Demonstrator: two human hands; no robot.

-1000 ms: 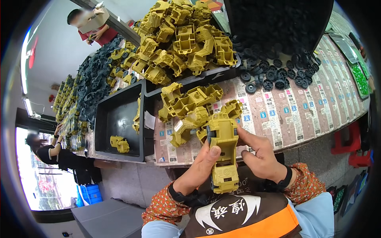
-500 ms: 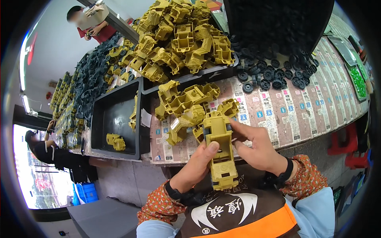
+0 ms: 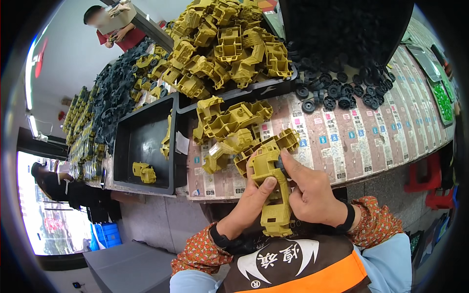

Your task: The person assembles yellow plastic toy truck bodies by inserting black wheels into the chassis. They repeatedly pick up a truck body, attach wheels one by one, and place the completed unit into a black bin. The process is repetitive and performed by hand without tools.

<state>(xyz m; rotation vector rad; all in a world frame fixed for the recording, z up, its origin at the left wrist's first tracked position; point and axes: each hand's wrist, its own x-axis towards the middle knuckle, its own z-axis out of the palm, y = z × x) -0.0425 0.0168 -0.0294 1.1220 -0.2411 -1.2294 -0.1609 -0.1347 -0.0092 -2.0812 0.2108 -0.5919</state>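
Observation:
An olive-yellow plastic toy truck body (image 3: 276, 218) is tilted in front of my apron, held between both hands. My left hand (image 3: 246, 207) is closed around its left side, thumb lying across the top. At its right side, my right hand (image 3: 312, 193) is closed, with the forefinger tip against a black wheel (image 3: 281, 167) at the upper part of the body. The right hand's other fingers are curled and partly hidden. Just beyond, several loose yellow truck bodies (image 3: 239, 118) lie on the table.
Yellow bodies are heaped in a black tray (image 3: 244, 90). Left of it stands another black tray (image 3: 146, 128) holding a few. Black wheels (image 3: 337, 90) spill out at the back right. Dark parts (image 3: 115, 88) cover the table's far left. Two people (image 3: 124, 34) (image 3: 53, 183) are beyond.
The truck body has been turned in my hands, so a different side faces up. My right forefinger has shifted onto the wheel, and my left hand has moved slightly upward along the body.

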